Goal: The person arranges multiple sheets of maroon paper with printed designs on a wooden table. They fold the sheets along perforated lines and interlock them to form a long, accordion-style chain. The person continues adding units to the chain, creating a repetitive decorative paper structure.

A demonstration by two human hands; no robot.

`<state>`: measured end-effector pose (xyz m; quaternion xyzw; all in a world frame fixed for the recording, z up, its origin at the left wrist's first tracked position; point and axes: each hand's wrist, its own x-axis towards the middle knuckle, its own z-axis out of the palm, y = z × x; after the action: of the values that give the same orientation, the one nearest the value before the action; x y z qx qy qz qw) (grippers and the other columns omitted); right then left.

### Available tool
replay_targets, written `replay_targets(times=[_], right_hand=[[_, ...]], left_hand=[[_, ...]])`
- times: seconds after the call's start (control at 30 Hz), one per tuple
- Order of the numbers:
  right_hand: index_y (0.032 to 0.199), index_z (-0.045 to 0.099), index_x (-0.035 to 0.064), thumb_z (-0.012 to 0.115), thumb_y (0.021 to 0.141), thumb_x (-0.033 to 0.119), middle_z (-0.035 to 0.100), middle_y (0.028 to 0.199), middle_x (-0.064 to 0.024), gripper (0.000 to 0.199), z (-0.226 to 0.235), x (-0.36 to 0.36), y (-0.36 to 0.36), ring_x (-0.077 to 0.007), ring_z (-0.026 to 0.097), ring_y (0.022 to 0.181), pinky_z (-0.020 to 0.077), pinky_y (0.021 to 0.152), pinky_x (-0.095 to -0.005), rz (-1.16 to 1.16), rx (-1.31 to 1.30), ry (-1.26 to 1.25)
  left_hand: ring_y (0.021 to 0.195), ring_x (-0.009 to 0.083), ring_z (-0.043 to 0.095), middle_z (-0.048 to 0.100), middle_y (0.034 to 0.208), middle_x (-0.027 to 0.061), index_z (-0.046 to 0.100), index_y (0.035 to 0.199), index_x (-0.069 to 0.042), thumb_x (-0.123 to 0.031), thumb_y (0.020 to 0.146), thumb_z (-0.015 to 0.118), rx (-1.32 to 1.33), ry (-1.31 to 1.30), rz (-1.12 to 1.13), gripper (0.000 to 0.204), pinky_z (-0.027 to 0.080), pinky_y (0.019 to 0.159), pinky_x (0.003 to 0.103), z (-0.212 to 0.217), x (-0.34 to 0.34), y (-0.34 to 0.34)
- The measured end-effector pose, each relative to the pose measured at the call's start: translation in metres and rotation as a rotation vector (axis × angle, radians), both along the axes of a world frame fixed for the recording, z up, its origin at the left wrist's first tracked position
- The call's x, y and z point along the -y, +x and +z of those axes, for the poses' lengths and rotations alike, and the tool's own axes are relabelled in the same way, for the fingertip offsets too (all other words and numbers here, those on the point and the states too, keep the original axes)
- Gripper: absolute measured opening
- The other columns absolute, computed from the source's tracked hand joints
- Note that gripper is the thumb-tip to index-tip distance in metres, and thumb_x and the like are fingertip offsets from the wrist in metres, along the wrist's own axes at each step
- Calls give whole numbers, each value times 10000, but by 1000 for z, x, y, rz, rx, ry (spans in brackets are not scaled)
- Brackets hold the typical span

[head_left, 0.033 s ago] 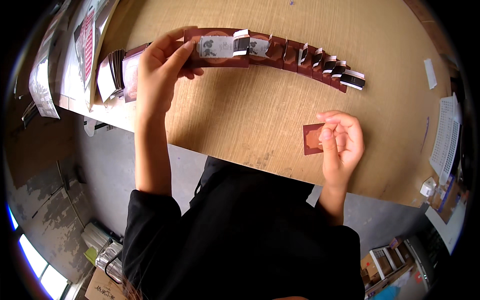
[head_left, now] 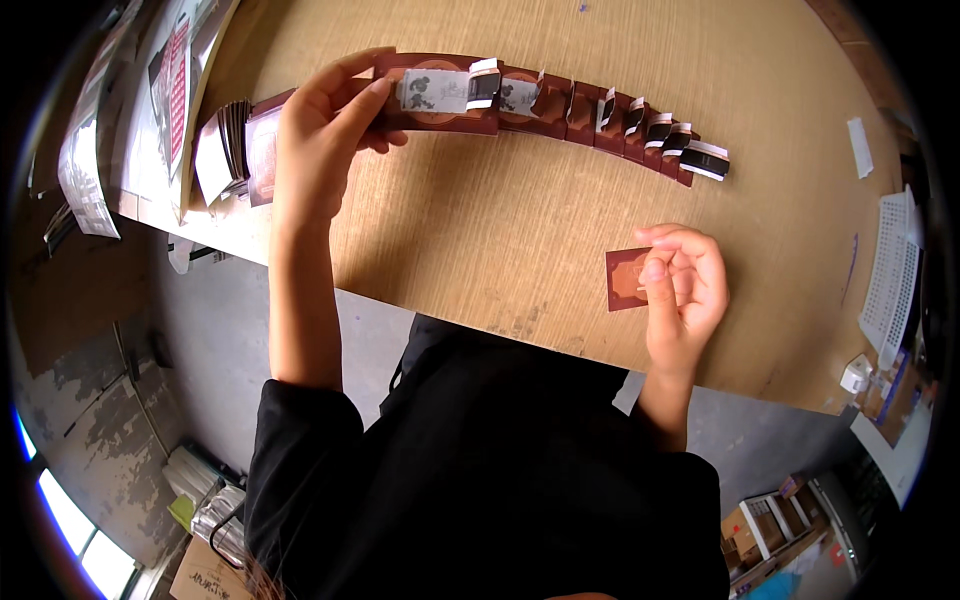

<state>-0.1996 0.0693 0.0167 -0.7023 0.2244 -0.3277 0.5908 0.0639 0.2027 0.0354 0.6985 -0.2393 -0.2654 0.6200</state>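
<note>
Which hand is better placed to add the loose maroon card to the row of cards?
Probably the right hand: it already pinches the loose maroon card on the table. The left hand is busy touching the row of cards at its left end.

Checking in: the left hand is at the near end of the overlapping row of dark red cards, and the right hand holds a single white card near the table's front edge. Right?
Not quite. In the head view the single card under the right hand is dark red, not white. The rest stands: the left hand is at the end of the overlapping row of cards, and the single card lies near the front edge of the table.
</note>
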Motion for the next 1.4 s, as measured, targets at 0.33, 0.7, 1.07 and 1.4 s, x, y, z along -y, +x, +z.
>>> replay_targets(times=[0.33,0.7,1.07,1.4], right_hand=[[906,499,-21,530,813,-55,563,952,-125,103,0,6,-24,-57,437,663,369,580,-171,-98,-51,2],[1290,356,99,794,588,154,432,1297,-89,829,12,88,-7,-244,393,1210,313,990,-386,2,-450,-700],[1316,327,200,783,591,175,596,1081,-38,856,4,124,19,-253,507,1076,387,963,-393,224,-486,-669],[1307,343,172,766,605,96,592,1099,-42,823,10,151,-46,-253,491,1084,391,954,-384,60,-610,-537]], left_hand=[[622,122,614,626,850,96,516,1188,-37,-104,834,589,198,271,-114,367,487,554,211,-17,32,-6],[1151,288,408,473,1205,92,509,1212,-132,-297,533,796,1241,334,-391,755,391,931,398,-16,51,-11],[1045,248,460,540,1063,44,566,1116,-95,-249,563,780,1062,357,-587,612,348,893,379,-12,85,-22],[1043,257,461,529,1082,48,562,1113,-108,-219,556,787,1076,297,-652,611,372,904,379,-18,137,-72]])
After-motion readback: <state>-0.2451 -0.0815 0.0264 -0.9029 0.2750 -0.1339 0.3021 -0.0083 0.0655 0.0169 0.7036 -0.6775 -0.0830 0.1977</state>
